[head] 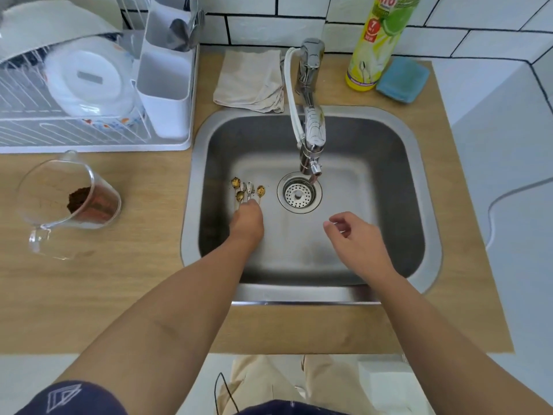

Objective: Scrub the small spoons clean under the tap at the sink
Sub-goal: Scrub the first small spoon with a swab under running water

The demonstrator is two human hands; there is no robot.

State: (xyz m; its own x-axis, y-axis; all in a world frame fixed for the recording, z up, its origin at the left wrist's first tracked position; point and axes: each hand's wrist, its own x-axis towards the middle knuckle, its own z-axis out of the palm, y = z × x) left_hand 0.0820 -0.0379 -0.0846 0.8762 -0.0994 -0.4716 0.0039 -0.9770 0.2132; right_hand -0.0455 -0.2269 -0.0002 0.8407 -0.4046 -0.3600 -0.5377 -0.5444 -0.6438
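Left grip [247, 218] reaches down onto the handle ends of the small spoons [248, 190] on the sink [344, 259] floor; can't tell if it's clenched. Handles run toward the person, bowls away. Right grip [351, 235] loose, empty, farther off.

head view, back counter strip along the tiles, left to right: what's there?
dish rack → white cutlery holder → folded beige cloth → tap → yellow dish soap bottle → blue sponge
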